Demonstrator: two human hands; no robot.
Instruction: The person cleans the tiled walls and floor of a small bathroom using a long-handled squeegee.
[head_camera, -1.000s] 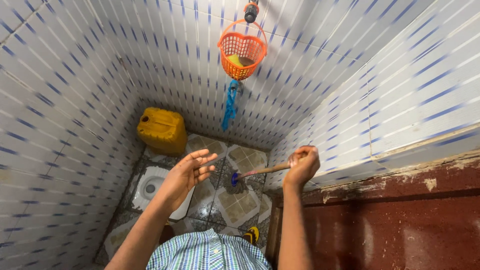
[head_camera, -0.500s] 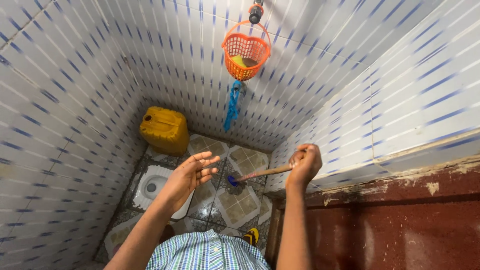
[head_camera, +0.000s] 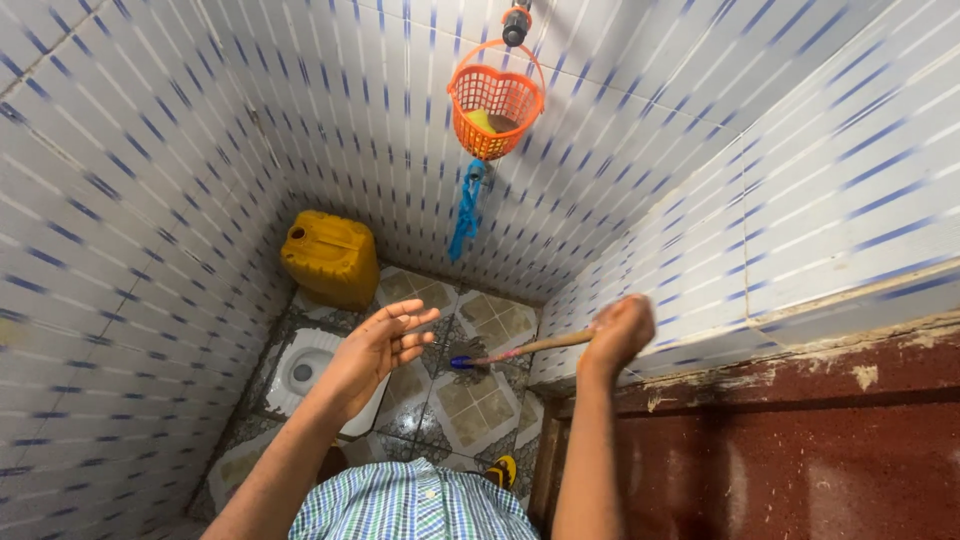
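Since a second ago we have swung the blue-headed wooden-handled mop (head_camera: 500, 353) left; our right hand (head_camera: 620, 330) grips its handle end, the handle running leftward toward our splayed, empty left hand (head_camera: 385, 345).

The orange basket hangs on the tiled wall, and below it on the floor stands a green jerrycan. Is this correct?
Not quite. In the head view the orange basket does hang on the tiled wall, but the jerrycan on the floor is yellow, not green.
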